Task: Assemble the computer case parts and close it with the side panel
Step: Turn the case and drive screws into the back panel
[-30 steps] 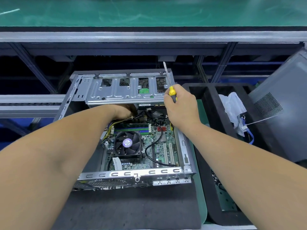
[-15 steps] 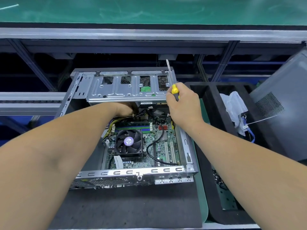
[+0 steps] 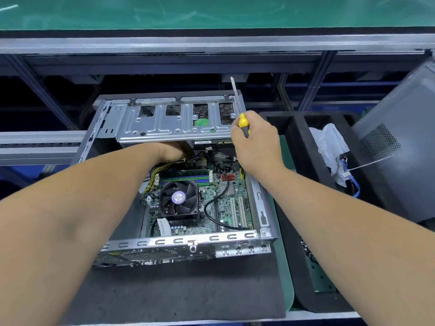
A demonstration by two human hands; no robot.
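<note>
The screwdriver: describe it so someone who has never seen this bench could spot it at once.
Find the open computer case in the middle of the bench and go to its far right corner, where the metal drive cage is raised. There the right hand grips the screwdriver. It alone has a yellow-and-black handle, its thin steel shaft pointing up and away.

A green-surfaced bench top (image 3: pixel 211 12) runs across the far side, edged by a grey metal rail (image 3: pixel 211 44). Beneath it, dark aluminium struts (image 3: pixel 313 78) slant through a shadowed space. A grey conveyor-like rail (image 3: pixel 35 147) crosses at the left. In the foreground lies a black foam mat (image 3: pixel 176 292) over a green mat (image 3: pixel 286 267), with a black foam tray (image 3: pixel 299 128) just beside it on the right. Light is even and bright from above
</note>
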